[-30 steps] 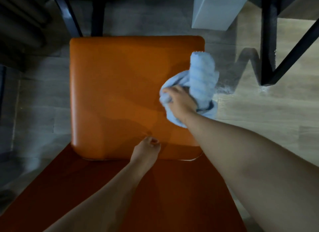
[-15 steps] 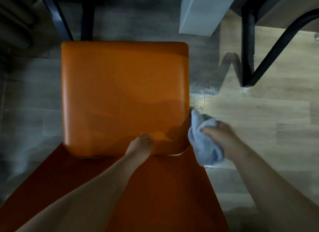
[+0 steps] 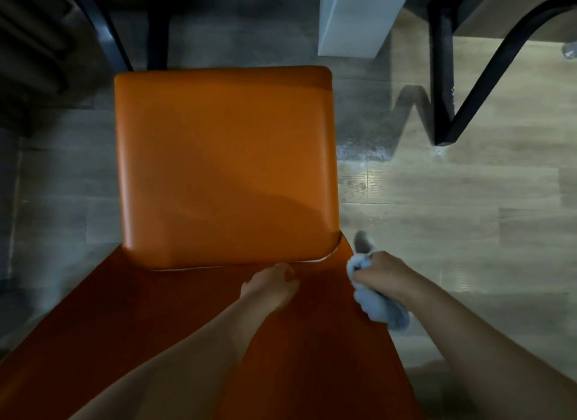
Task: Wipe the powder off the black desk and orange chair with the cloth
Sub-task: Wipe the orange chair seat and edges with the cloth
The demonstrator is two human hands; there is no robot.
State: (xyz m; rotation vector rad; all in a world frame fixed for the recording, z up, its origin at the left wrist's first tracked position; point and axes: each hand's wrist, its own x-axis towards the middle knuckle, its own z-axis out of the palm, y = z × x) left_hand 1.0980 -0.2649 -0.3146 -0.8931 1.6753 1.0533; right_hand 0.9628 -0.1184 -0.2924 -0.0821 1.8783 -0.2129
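Observation:
The orange chair seat (image 3: pixel 224 163) fills the middle of the head view, with its darker orange backrest (image 3: pixel 156 341) sloping toward me below it. My right hand (image 3: pixel 385 274) grips a bunched light-blue cloth (image 3: pixel 379 307) at the backrest's right edge, just below the seat's near right corner. My left hand (image 3: pixel 273 287) rests on the backrest right below the seat's rear edge, fingers curled; what they hold, if anything, is hidden. White powder (image 3: pixel 362 152) lies on the floor to the right of the seat. The black desk top is out of view.
Black metal legs (image 3: pixel 443 85) stand on the wood floor at the right. A pale grey box (image 3: pixel 359 16) sits beyond the seat's far right corner. More dark legs (image 3: pixel 156 26) and dark furniture are at the upper left. A small dark object (image 3: pixel 363 241) lies beside the cloth.
My right hand has carried the cloth off the seat's right side, down past the near right corner to the backrest edge. My left hand slid slightly down onto the backrest.

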